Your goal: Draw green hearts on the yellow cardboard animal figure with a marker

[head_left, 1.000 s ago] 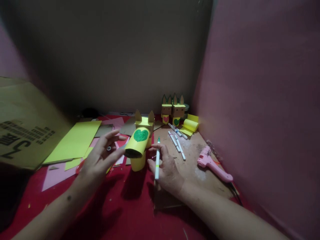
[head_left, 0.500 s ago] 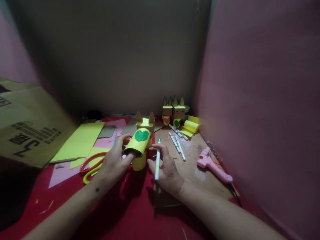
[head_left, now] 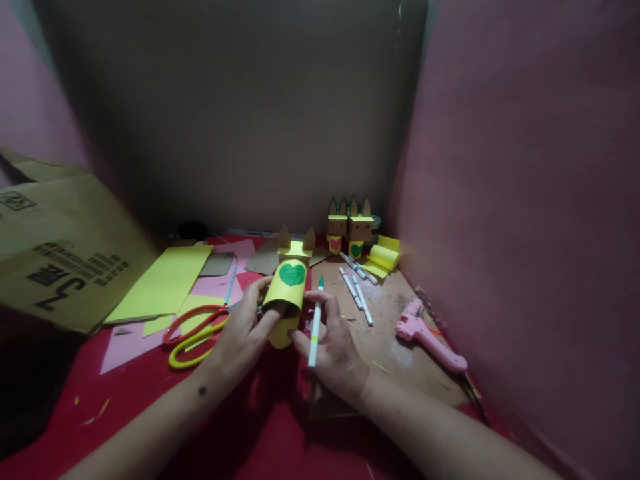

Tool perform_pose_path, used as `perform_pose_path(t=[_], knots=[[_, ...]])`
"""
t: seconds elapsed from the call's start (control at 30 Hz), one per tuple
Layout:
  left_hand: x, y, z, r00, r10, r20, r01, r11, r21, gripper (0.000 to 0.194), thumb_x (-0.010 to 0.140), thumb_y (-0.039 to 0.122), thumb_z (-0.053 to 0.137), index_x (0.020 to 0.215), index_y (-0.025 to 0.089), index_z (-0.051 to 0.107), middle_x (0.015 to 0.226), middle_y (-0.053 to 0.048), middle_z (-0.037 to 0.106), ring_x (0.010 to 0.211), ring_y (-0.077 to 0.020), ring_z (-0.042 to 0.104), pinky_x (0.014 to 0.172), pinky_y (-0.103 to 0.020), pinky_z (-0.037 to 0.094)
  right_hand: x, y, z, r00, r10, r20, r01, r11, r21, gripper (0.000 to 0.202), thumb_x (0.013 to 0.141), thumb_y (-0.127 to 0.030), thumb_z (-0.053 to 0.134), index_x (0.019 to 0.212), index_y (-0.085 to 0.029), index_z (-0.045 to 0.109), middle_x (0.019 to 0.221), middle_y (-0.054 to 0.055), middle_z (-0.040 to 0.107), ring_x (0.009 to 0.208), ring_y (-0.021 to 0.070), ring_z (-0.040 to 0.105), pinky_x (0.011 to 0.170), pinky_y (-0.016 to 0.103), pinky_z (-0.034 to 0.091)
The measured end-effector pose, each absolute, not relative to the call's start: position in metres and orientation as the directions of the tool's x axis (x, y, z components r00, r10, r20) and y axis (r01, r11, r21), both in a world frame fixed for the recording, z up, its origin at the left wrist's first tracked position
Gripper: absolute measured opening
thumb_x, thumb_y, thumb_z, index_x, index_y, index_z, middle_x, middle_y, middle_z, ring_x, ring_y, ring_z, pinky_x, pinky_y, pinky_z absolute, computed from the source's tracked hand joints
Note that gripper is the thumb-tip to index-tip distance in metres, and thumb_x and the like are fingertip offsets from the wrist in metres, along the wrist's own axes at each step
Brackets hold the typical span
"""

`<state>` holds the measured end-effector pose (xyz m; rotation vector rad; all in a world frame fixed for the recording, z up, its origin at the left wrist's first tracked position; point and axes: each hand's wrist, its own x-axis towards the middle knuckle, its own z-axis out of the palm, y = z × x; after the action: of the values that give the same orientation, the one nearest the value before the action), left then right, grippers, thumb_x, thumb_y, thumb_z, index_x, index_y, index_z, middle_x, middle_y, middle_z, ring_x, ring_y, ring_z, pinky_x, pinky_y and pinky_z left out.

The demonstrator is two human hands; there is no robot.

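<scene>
My left hand (head_left: 250, 325) grips a yellow paper tube (head_left: 285, 293) that bears a green heart, with the thumb inside its near opening. Behind the tube stands a box-shaped head (head_left: 295, 249) with two pointed cardboard ears. Below the tube shows another yellow rounded piece (head_left: 281, 337), partly hidden. My right hand (head_left: 336, 343) is closed around a white marker (head_left: 315, 333) with its green tip pointing up and away. The right fingertips are close to the tube's right side; whether they touch it I cannot tell.
Red-and-yellow-handled scissors (head_left: 193, 333) lie left among yellow sheets (head_left: 160, 283) and pink paper. Right, a cardboard sheet (head_left: 400, 347) carries several markers (head_left: 356, 290) and a pink glue gun (head_left: 430, 337). Two finished-looking figures (head_left: 349, 229) stand behind. A large cardboard box (head_left: 70, 247) is far left.
The heart-marked tube has moved slightly right and tilted more upright, closer to my right hand. My left hand has moved right with it. The right hand still holds the marker.
</scene>
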<state>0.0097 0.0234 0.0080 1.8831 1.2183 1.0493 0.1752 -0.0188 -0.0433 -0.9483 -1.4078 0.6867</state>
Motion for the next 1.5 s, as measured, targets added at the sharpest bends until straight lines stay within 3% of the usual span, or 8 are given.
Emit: perform_pose_path(t=[0.27, 0.53, 0.73, 0.83, 0.97, 1.17, 1.33, 1.5], knots=[[0.015, 0.006, -0.017, 0.255, 0.912, 0.320, 0.312, -0.391, 0.866, 0.055, 0.100, 0.053, 0.052, 0.145, 0.022, 0.050, 0.148, -0.014, 0.063, 0.135, -0.0338, 0.061, 0.112, -0.047, 0.051, 0.177, -0.020, -0.030, 0.150, 0.870, 0.470, 0.049, 0.468, -0.882, 0.034, 0.090, -0.033, 0.069, 0.118, -0.028, 0.051, 0.104, 0.002, 0.073, 0.092, 0.0199, 0.073, 0.081, 0.033, 0.062], [0.012, 0.008, -0.024, 0.285, 0.887, 0.364, 0.298, -0.443, 0.846, 0.053, 0.102, 0.053, 0.053, 0.148, 0.026, 0.051, 0.150, -0.013, 0.062, 0.138, -0.0355, 0.058, 0.111, -0.050, 0.050, 0.181, -0.017, -0.026, 0.234, 0.899, 0.369, -0.010, 0.382, -0.924, 0.026, 0.088, -0.024, 0.064, 0.114, -0.027, 0.059, 0.101, 0.005, 0.071, 0.085, 0.0214, 0.069, 0.070, 0.032, 0.061], [-0.020, 0.026, 0.010, 0.010, 0.855, 0.518, 0.359, -0.487, 0.796, 0.050, 0.092, 0.048, 0.065, 0.135, 0.025, 0.056, 0.126, -0.010, 0.066, 0.093, -0.0260, 0.059, 0.090, -0.045, 0.053, 0.184, -0.005, -0.030, 0.214, 0.936, 0.281, -0.145, 0.314, -0.938, 0.012, 0.090, -0.027, 0.058, 0.100, -0.028, 0.064, 0.082, 0.002, 0.070, 0.069, 0.0220, 0.068, 0.056, 0.032, 0.057], [-0.048, 0.043, 0.026, -0.082, 0.868, 0.490, 0.328, -0.441, 0.836, 0.066, 0.080, 0.054, 0.078, 0.136, 0.024, 0.058, 0.127, -0.010, 0.065, 0.085, -0.0231, 0.056, 0.083, -0.041, 0.054, 0.183, 0.001, -0.030, 0.173, 0.950, 0.258, -0.211, 0.292, -0.933, 0.018, 0.085, -0.026, 0.059, 0.102, -0.027, 0.064, 0.079, 0.001, 0.073, 0.065, 0.0214, 0.069, 0.059, 0.034, 0.060], [-0.078, 0.062, 0.029, 0.193, 0.936, 0.293, 0.118, -0.319, 0.941, 0.080, 0.070, 0.055, 0.084, 0.141, 0.026, 0.061, 0.140, -0.013, 0.065, 0.107, -0.0313, 0.067, 0.081, -0.037, 0.059, 0.186, 0.010, -0.023, 0.117, 0.953, 0.281, -0.247, 0.302, -0.921, 0.025, 0.080, -0.024, 0.063, 0.104, -0.025, 0.066, 0.082, 0.000, 0.075, 0.073, 0.0217, 0.072, 0.071, 0.036, 0.063], [-0.087, 0.065, 0.025, 0.387, 0.873, 0.296, 0.097, -0.358, 0.929, 0.105, 0.053, 0.033, 0.098, 0.151, 0.033, 0.060, 0.153, -0.011, 0.062, 0.137, -0.0433, 0.060, 0.105, -0.044, 0.058, 0.201, 0.042, -0.016, 0.021, 0.941, 0.339, -0.204, 0.336, -0.920, 0.025, 0.089, -0.027, 0.075, 0.113, -0.023, 0.069, 0.095, 0.001, 0.076, 0.082, 0.0198, 0.073, 0.079, 0.036, 0.065], [-0.071, 0.054, 0.022, 0.294, 0.922, 0.252, 0.200, -0.317, 0.927, 0.107, 0.048, 0.029, 0.099, 0.147, 0.028, 0.059, 0.133, -0.013, 0.070, 0.118, -0.0412, 0.071, 0.096, -0.044, 0.063, 0.202, 0.064, -0.023, -0.033, 0.948, 0.317, -0.133, 0.310, -0.941, 0.041, 0.102, -0.039, 0.070, 0.138, -0.019, 0.063, 0.141, 0.011, 0.067, 0.119, 0.0268, 0.071, 0.098, 0.050, 0.063], [-0.057, 0.051, 0.012, 0.233, 0.936, 0.265, 0.193, -0.311, 0.931, 0.105, 0.054, 0.037, 0.099, 0.147, 0.024, 0.051, 0.116, -0.010, 0.072, 0.103, -0.0357, 0.073, 0.085, -0.040, 0.064, 0.206, 0.064, -0.021, 0.075, 0.926, 0.370, -0.075, 0.375, -0.924, 0.024, 0.099, -0.037, 0.070, 0.117, -0.021, 0.070, 0.110, 0.007, 0.075, 0.101, 0.0262, 0.074, 0.089, 0.046, 0.064]])
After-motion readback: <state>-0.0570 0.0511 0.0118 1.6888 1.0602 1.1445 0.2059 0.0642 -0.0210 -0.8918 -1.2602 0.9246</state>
